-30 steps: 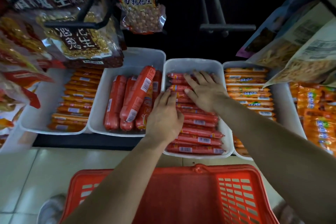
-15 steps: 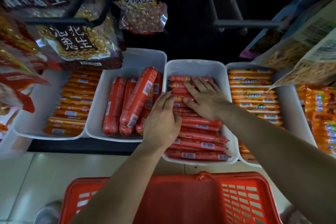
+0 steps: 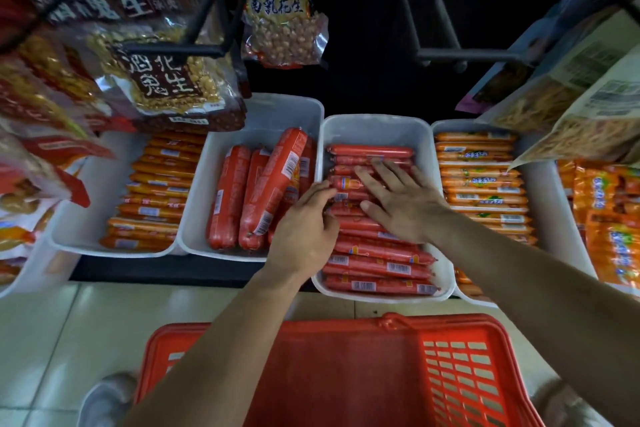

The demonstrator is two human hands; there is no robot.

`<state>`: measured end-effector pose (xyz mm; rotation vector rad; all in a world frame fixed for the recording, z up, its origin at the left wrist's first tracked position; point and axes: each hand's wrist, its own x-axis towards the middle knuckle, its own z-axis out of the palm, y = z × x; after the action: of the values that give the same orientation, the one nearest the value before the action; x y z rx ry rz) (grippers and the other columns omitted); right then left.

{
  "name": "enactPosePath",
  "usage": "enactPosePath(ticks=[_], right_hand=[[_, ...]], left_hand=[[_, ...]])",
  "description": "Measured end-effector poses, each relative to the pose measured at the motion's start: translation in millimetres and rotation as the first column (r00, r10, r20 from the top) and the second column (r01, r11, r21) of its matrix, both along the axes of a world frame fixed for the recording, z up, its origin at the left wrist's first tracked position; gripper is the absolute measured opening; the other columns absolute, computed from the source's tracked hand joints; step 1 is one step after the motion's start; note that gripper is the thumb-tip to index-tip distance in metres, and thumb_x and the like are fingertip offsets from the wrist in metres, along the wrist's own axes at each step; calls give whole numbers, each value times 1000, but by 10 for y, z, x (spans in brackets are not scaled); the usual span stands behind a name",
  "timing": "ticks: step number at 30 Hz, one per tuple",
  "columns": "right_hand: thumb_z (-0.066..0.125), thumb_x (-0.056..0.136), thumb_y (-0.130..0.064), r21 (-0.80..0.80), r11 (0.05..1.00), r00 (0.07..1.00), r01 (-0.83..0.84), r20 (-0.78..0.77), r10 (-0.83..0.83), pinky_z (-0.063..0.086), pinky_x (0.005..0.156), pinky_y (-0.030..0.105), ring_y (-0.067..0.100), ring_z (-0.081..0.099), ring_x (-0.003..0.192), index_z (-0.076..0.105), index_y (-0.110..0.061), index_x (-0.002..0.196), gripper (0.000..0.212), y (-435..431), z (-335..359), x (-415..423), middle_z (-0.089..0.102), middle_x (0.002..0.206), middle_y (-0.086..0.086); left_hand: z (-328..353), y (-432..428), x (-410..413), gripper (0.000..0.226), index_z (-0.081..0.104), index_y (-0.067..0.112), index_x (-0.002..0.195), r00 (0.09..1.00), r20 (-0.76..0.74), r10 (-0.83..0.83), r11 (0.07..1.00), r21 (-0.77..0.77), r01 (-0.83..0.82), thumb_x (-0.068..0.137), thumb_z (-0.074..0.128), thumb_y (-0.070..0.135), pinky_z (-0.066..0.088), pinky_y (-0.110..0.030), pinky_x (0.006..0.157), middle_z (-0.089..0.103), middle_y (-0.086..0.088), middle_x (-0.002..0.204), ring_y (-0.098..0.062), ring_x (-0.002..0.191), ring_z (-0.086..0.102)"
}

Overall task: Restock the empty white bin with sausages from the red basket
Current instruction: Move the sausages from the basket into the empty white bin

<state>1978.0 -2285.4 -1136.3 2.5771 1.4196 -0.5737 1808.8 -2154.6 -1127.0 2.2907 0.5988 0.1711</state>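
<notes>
Red sausages [image 3: 377,267] lie crosswise in rows in the white bin [image 3: 381,125] at centre frame, from its near rim almost to its far wall. On the middle rows the right hand [image 3: 405,204] lies flat, palm down, fingers straight and spread, holding nothing. At the bin's left wall the left hand [image 3: 304,229] has its fingers bent down against the sausages' left ends; whether it pinches one cannot be told. Below, the red basket [image 3: 346,374] fills the bottom of the frame under both forearms.

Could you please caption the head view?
Left hand and right hand rest on sausages filling the white bin, red basket below.
</notes>
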Motion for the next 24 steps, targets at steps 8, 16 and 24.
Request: enactPosePath(ticks=[8,16,24], right_hand=[[10,97,-65,7,990,965,142,221,-140,4,120,56,31,3,152,-4,-35,157,68,401,-9,376,4,166,9],[3,96,-67,1,999,997,52,-57,-51,-10,122,46,16,-23,150,-16,-40,154,67,29,-119,4,-28,161,-9],[11,94,-70,80,989,992,127,-35,-124,-10,122,46,15,-21,150,-13,-35,157,75,257,-160,201,-21,164,-7]], left_hand=[[-33,-46,-42,45,52,20,142,1000,-1,31,999,25,-31,97,51,17,38,-31,114,46,12,151,-5,137,43],[-32,1,-48,43,56,22,138,998,46,42,997,56,-45,96,55,14,34,-17,106,52,11,146,-5,132,48],[63,21,-19,40,59,20,135,997,30,66,998,-13,-66,96,55,11,36,-17,101,57,9,141,-7,127,53]])
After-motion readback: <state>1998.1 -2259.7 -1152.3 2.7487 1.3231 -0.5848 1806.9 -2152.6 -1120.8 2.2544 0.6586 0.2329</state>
